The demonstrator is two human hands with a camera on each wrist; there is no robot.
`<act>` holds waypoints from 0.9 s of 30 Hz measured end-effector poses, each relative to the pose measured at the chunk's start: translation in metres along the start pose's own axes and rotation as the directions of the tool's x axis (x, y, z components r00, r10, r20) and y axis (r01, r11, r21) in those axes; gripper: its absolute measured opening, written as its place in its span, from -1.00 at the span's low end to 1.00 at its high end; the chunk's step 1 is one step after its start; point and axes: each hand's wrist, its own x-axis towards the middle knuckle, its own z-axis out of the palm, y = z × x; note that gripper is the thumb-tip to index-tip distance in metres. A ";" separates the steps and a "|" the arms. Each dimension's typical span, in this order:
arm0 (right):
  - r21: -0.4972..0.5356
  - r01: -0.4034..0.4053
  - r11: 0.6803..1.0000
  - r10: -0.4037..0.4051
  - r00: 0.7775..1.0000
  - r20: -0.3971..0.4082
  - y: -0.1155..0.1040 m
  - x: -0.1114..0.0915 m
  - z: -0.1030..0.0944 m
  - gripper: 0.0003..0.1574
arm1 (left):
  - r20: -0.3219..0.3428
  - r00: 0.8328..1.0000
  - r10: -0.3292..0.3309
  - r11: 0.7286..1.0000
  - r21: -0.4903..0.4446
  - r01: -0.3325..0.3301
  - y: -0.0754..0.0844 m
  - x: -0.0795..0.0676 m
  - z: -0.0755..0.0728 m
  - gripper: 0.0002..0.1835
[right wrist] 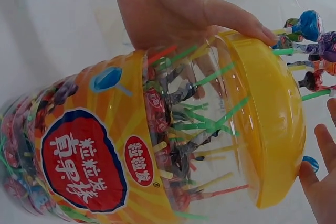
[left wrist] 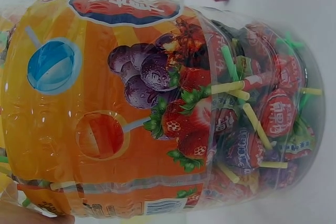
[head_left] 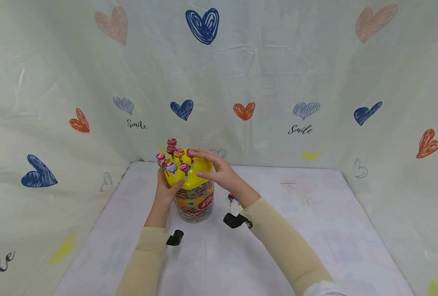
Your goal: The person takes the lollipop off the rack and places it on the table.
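Observation:
A clear barrel-shaped candy jar [head_left: 194,203] with an orange fruit label and a yellow lid [right wrist: 275,124] stands upright on the table, packed with wrapped lollipops. Several lollipops [head_left: 171,167] stick up out of the lid by their sticks. My left hand [head_left: 164,195] grips the jar's near left side just under the lid, thumb up on the lid's edge. Over the lid's right side is my right hand [head_left: 219,170], fingers stretched and spread from the thumb. Its fingertips reach right to the rightmost lollipop [head_left: 191,153]; the thumb is at the lid's edge.
Two loose lollipops [head_left: 231,198] lie on the white-covered table [head_left: 278,242], right of the jar and close by my right wrist. A black wrist mount [head_left: 175,237] juts from the left sleeve, another from the right. A heart-printed curtain [head_left: 270,70] hangs behind the table and along both sides.

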 end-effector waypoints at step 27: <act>0.093 0.071 0.993 -0.062 0.993 -0.097 -0.006 -0.015 -0.023 -0.27 | 0.004 0.999 0.047 0.999 -0.024 -0.047 -0.003 -0.002 0.000 -0.05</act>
